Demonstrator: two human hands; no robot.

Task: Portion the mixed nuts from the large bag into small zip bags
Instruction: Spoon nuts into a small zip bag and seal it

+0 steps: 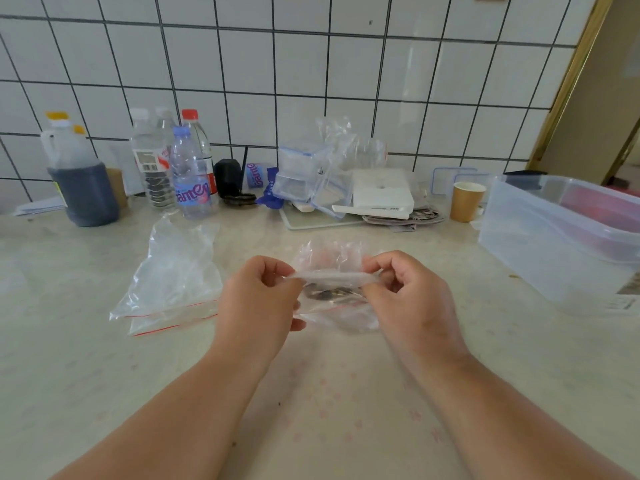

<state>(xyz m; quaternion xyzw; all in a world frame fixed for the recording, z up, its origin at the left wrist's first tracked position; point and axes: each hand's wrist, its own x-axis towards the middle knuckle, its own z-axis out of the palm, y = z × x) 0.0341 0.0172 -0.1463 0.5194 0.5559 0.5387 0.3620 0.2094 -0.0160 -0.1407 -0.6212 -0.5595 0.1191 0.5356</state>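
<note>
The small zip bag (334,292) with a dark clump of nuts (329,293) inside hangs just above the counter (104,375), its zip edge running side to side between both hands. The left hand (258,306) and right hand (412,303) each pinch one end of that edge, equally near. Spare zip bags (169,292) lie left of it.

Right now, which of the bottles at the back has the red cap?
The clear bottle with the red cap, rearmost in the cluster beside the wall; its neighbours have white caps, and the front bottle a lilac one.
</note>
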